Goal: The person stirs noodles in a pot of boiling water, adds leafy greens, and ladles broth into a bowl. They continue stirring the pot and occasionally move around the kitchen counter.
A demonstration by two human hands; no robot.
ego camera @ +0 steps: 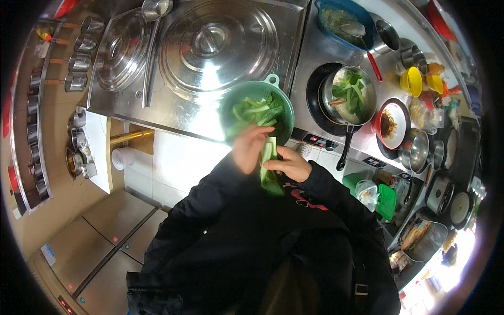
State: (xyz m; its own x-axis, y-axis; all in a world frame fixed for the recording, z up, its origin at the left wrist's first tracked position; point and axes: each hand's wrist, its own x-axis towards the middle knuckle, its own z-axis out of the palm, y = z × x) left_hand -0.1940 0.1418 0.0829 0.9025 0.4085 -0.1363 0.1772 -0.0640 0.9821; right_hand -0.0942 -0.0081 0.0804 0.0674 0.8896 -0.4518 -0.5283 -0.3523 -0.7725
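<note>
My right hand grips a stalk of leafy greens, its pale cut end pointing up and its leaves hanging by my dark jacket. Blurred by motion, my left hand is raised just left of the stalk, over the near rim of a green plastic colander; whether its fingers hold anything cannot be told. Inside the colander lie more leafy greens. To the right, a steel saucepan with a black handle stands on a black pan and holds green leaves in liquid.
Large steel lids cover the counter at the left, with a long-handled ladle between them. A blue plastic basket, yellow cups, a red-rimmed bowl and steel bowls crowd the right counter. Steel cabinets stand at lower left.
</note>
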